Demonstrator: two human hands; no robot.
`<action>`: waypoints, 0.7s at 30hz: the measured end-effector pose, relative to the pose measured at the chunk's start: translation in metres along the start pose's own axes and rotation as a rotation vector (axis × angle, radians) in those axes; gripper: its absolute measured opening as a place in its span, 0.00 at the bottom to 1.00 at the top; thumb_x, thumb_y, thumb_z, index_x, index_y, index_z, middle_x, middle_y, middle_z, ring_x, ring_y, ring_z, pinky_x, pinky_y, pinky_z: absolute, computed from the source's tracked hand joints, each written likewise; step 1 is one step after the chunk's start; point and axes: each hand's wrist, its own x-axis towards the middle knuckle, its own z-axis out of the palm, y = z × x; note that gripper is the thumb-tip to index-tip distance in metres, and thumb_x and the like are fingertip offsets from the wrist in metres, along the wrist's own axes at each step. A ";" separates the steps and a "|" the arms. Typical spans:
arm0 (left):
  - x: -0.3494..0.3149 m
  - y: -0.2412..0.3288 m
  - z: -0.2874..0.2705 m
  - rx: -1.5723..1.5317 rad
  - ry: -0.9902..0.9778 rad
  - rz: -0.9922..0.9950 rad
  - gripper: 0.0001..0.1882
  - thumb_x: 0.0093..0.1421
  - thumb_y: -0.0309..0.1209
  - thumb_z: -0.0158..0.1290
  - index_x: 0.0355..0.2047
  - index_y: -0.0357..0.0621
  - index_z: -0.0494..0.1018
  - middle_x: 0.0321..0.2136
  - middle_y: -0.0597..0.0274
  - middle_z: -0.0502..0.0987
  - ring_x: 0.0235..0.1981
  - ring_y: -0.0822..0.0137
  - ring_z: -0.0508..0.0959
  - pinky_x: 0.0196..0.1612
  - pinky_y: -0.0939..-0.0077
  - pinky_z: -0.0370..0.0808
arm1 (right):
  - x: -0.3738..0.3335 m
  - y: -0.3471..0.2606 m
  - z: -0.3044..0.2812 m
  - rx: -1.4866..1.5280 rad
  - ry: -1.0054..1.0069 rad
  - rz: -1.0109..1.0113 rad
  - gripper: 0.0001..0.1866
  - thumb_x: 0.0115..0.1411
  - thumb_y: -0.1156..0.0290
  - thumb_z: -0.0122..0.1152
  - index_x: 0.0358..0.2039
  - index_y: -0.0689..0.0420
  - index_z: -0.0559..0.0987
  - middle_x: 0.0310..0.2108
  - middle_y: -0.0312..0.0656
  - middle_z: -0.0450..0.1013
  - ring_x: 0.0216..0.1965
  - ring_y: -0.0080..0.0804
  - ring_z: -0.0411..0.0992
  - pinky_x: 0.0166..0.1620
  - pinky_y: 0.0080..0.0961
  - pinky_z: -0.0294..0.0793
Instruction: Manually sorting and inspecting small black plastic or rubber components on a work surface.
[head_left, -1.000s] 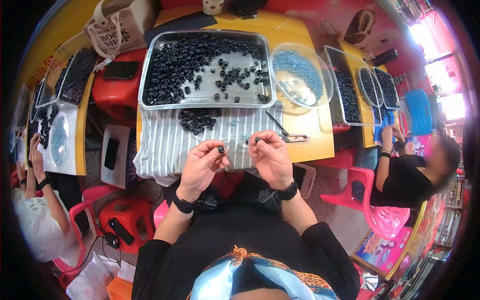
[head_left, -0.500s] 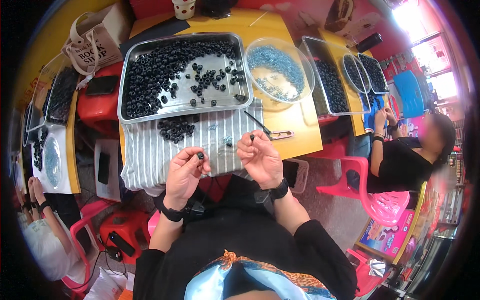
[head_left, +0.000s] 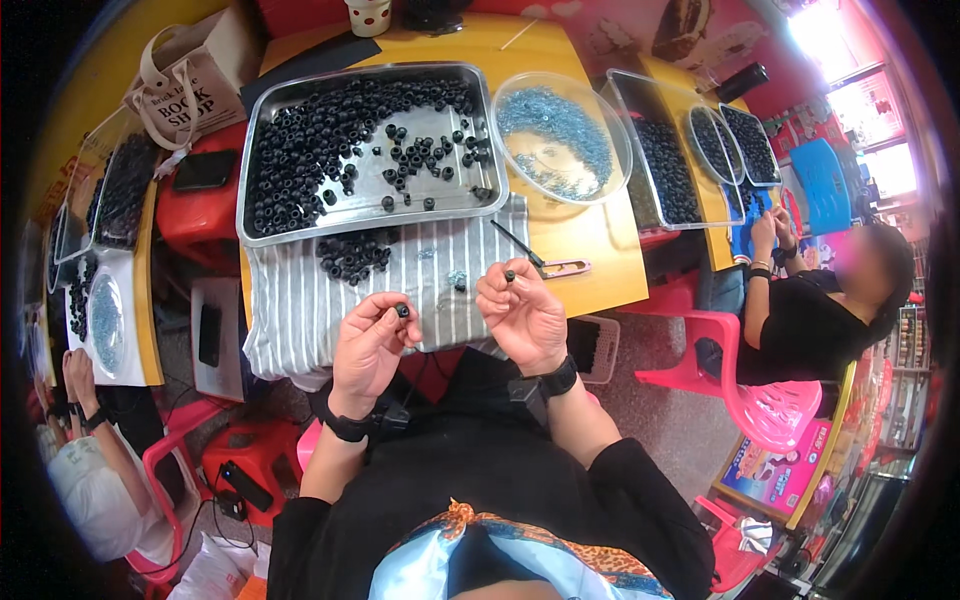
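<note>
Between the thumb and fingers of my left hand [head_left: 368,345] is a small black bead-like part [head_left: 402,310], its round end showing a hole. My right hand [head_left: 528,320], a little farther right and apart from the left, pinches another small dark piece [head_left: 509,276] at its fingertips. Both hands hover over the near edge of a grey-and-white striped cloth [head_left: 290,325]. On the cloth lie a heap of black parts [head_left: 355,258] and a few tiny bluish clear pieces [head_left: 457,277]. Behind them, a metal tray [head_left: 350,213] holds many more black parts.
A round clear tub [head_left: 512,180] of bluish pieces stands right of the tray. Near it lie a thin black stick [head_left: 515,241] and a pink-edged tool [head_left: 567,268]. Co-workers sit left and right, beside a pink chair [head_left: 690,375]. A red stool [head_left: 245,465] is at lower left.
My hands stay in nearly the same place, each still pinching its piece. The right fingertips have shifted slightly, and the piece there shows a little more. The whole view has moved a touch.
</note>
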 end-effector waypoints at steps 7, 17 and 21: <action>0.001 -0.003 -0.006 -0.045 -0.054 0.012 0.12 0.66 0.27 0.49 0.47 0.35 0.72 0.37 0.54 0.77 0.32 0.66 0.78 0.36 0.76 0.75 | 0.001 0.004 -0.002 -0.003 -0.018 0.013 0.07 0.56 0.79 0.56 0.37 0.61 0.76 0.31 0.43 0.67 0.30 0.27 0.60 0.34 0.21 0.62; -0.001 -0.003 -0.007 -0.027 -0.024 -0.013 0.11 0.65 0.26 0.50 0.47 0.35 0.71 0.37 0.56 0.77 0.32 0.68 0.77 0.37 0.77 0.75 | -0.007 0.028 0.018 -0.712 0.021 0.008 0.07 0.57 0.83 0.57 0.37 0.63 0.76 0.30 0.39 0.73 0.28 0.20 0.68 0.33 0.18 0.69; -0.003 -0.005 -0.011 -0.077 -0.059 -0.009 0.11 0.64 0.24 0.51 0.47 0.35 0.73 0.35 0.57 0.79 0.33 0.68 0.79 0.36 0.78 0.76 | -0.004 0.044 0.029 -0.929 -0.018 0.009 0.06 0.57 0.84 0.59 0.36 0.64 0.77 0.34 0.39 0.73 0.31 0.19 0.71 0.34 0.15 0.70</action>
